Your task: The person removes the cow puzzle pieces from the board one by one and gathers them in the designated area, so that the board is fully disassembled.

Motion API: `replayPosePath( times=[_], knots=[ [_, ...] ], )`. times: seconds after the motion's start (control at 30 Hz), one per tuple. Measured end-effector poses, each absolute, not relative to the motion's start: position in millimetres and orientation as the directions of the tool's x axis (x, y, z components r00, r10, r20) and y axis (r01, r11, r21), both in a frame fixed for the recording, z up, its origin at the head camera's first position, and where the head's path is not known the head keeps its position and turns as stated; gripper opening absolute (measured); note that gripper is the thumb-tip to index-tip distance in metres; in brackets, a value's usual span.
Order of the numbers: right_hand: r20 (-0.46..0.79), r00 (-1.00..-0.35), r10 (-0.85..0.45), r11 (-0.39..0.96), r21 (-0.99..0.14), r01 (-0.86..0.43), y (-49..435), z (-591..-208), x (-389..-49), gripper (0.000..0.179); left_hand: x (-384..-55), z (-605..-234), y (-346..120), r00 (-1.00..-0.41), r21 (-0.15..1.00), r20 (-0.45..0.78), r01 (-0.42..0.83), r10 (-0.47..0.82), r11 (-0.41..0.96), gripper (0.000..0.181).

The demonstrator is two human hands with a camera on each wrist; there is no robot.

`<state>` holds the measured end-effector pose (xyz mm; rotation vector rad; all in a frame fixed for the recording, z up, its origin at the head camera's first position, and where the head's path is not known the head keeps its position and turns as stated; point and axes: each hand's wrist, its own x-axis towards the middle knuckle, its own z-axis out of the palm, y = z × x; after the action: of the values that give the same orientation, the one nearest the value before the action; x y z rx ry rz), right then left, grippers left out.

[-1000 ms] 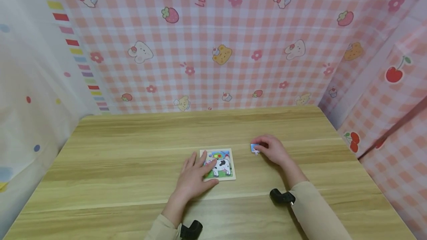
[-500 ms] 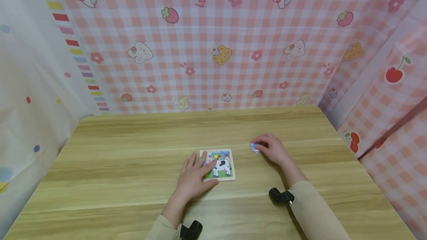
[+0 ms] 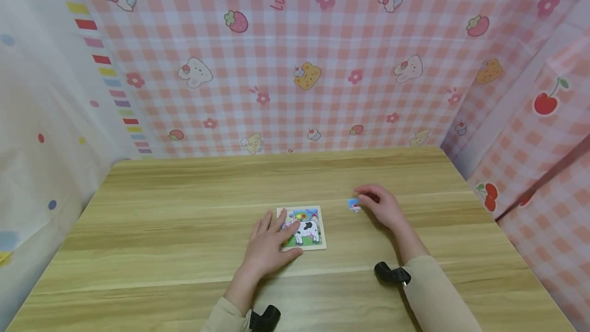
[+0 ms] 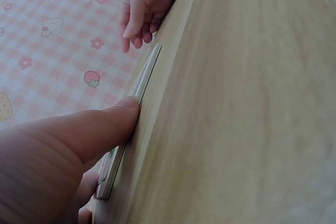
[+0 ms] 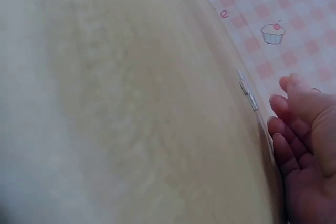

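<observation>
A small square jigsaw puzzle [image 3: 310, 234] with a cow picture and a pale wooden frame lies on the table in the head view. My left hand [image 3: 266, 251] rests on its left part with fingers spread, hiding some of the picture; the left wrist view shows the thumb against the frame's edge [image 4: 149, 72]. Farther right, a loose blue puzzle piece [image 3: 353, 205] lies flat on the table. Just right of that piece is my right hand [image 3: 380, 207], fingers loosely bent and holding nothing. In the right wrist view a small gap separates the fingertips from the piece [image 5: 248, 92].
The wood-grain table [image 3: 184, 193] reaches back to a pink checked cloth [image 3: 276, 40]. More patterned cloth hangs at the left and right sides. A black wrist camera [image 3: 392, 273] sits at the right sleeve, another camera [image 3: 265, 317] at the left.
My right hand has let go of the loose puzzle piece and drawn slightly to the right, leaving it on the table. The left hand stays in place on the puzzle.
</observation>
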<state>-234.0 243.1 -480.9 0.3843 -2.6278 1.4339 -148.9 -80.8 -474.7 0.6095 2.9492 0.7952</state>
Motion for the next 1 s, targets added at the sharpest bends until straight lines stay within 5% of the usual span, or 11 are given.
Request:
replayPosePath(
  times=[0.27,0.63,1.0],
  knots=[
    [0.227,-0.966,-0.125,0.462,-0.848,-0.259,247.1,-475.9,-223.2,0.029,-148.9,-476.9,-79.6,-0.921,0.511,0.099,0.372,0.377,0.775,0.062],
    [0.221,-0.940,-0.261,0.419,-0.851,-0.317,210.8,-429.6,-200.1,0.028,-147.3,-477.2,-82.6,-0.922,0.530,0.101,0.368,0.375,0.763,0.055],
    [0.245,-0.891,-0.383,0.402,-0.824,-0.399,181.3,-462.8,-220.5,0.027,-146.7,-477.5,-85.5,-0.921,0.530,0.077,0.362,0.382,0.767,0.054]
  ],
)
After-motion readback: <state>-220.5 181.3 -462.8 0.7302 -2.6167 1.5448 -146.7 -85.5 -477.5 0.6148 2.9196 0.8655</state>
